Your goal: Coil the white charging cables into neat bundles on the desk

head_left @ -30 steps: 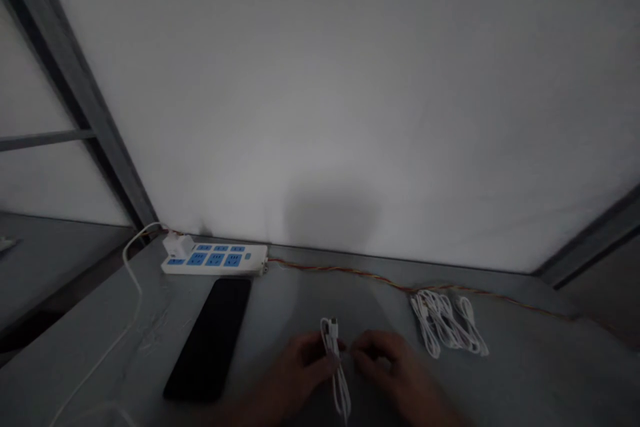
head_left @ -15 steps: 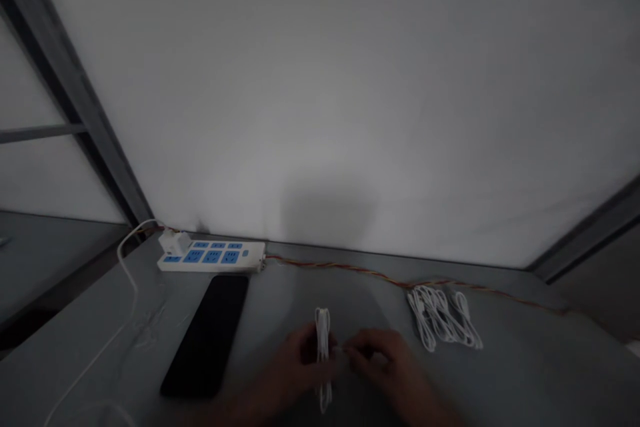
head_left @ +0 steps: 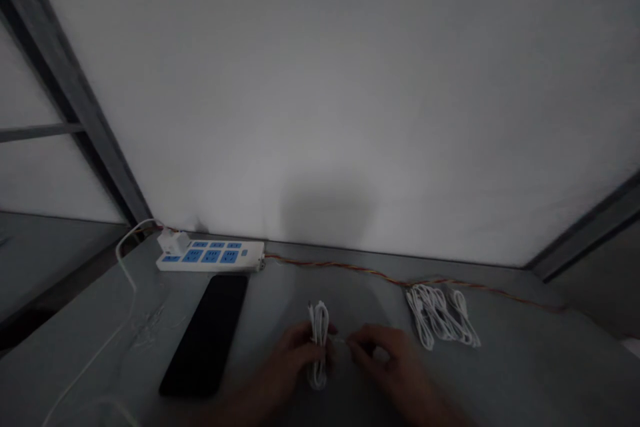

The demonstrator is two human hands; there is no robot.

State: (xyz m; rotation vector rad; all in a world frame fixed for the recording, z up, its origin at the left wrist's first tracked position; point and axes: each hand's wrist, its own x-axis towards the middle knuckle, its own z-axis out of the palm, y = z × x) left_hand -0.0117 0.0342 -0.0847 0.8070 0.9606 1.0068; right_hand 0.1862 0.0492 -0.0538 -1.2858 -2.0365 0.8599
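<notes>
Upright in my left hand (head_left: 293, 357) is a coiled white cable (head_left: 319, 323), gripped around its middle between thumb and fingers. My right hand (head_left: 387, 355), just to the right, is closed in a pinch. From its fingertips a thin, pale, see-through strip (head_left: 339, 339) runs across to the cable; its exact kind is too faint to make out. Several more coiled white cables (head_left: 440, 317) lie side by side on the grey table beyond my right hand. A black phone-like slab (head_left: 206, 337) lies flat to the left of my left hand.
A white power strip (head_left: 253, 255) with blue sockets stands by the wall, a white plug adapter (head_left: 173, 242) in it. Twisted red-yellow wires (head_left: 345, 266) run along the back. A loose white cord (head_left: 134, 290) and clear plastic scraps (head_left: 149, 328) lie on the left.
The coiled cable has turned in my left hand, its loops now showing broader, and has shifted slightly left. My right hand stays in nearly the same place, pinched as before.
</notes>
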